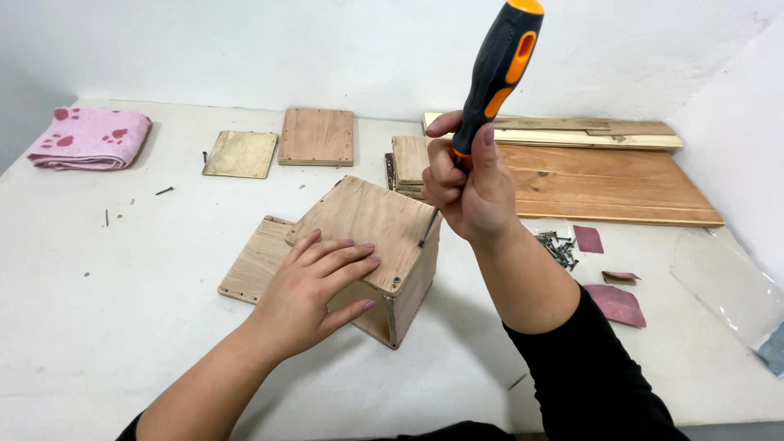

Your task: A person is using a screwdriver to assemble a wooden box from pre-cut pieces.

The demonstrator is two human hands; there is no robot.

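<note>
A small plywood box [384, 224] sits tilted on a flat plywood panel [255, 260] on the white table. My left hand [314, 286] lies flat on the box's top face, fingers spread. My right hand [465, 184] grips a black-and-orange screwdriver [500, 61] held almost upright, its metal shaft [428, 229] reaching down to the box's right top edge. A screw head [397, 281] shows in the box's near corner.
Loose plywood squares [317, 136] lie at the back, long boards [604, 184] at the right. A heap of screws [559, 247] and sandpaper scraps [616, 302] sit beside my right arm. A pink towel [90, 137] is at far left, a plastic bag [727, 286] at right.
</note>
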